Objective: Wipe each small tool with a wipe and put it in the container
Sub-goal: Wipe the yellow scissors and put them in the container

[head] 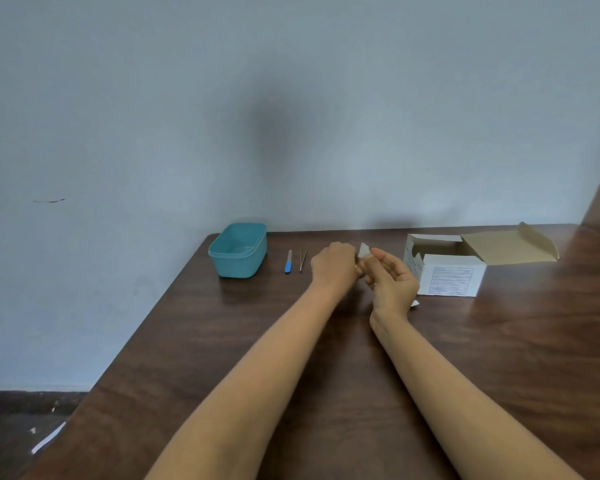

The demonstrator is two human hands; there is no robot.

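My left hand (pixel 335 266) and my right hand (pixel 392 284) meet above the table's far middle, and both pinch a small white wipe (pixel 363 251) that sticks up between their fingertips. What lies inside my left fist is hidden. Left of my hands a blue-handled tool (pixel 288 262) and thin metal tweezers (pixel 302 259) lie side by side on the table. Further left stands an open teal container (pixel 239 252); I see nothing inside it.
An open white cardboard box (pixel 447 271) with its brown flap folded back stands to the right of my hands. A small white scrap (pixel 415 303) lies by my right wrist. The dark wooden table (pixel 222 358) ends at the wall behind and drops off at the left.
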